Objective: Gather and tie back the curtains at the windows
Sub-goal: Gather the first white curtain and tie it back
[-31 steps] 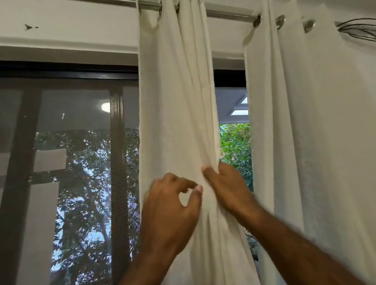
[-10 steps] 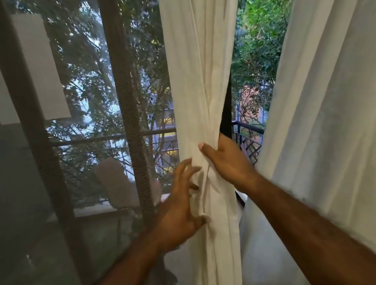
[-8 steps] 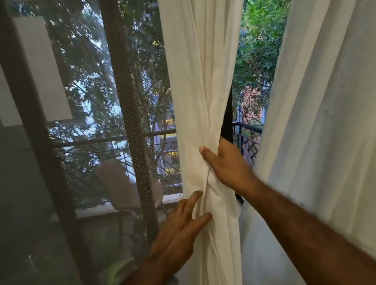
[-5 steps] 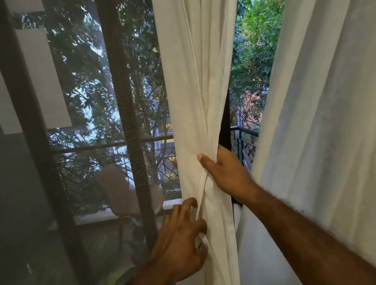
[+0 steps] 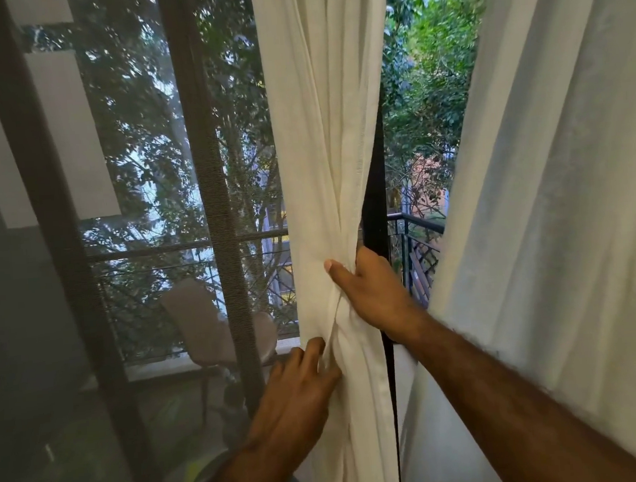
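Note:
A white curtain panel [image 5: 323, 134] hangs bunched into a narrow column in front of the window. My right hand [image 5: 374, 293] wraps around its right side at waist height, thumb across the front, squeezing the folds together. My left hand [image 5: 298, 394] is lower, at the left edge, with its fingertips curled into the fabric just under the gathered point. A second, wider white curtain [image 5: 556, 199] hangs loose on the right, and my right forearm passes in front of it. No tie-back is in view.
A dark-framed sliding window with a mesh screen [image 5: 205, 181] fills the left. Behind the gathered curtain stands a black frame post [image 5: 376, 205]. Outside are a balcony railing [image 5: 415, 244], a pale chair [image 5: 209, 325] and trees.
The view dropped from the curtain rod to mid-height. My left hand moved down from beside my right and now grips the fabric edge lower. My right hand kept its hold.

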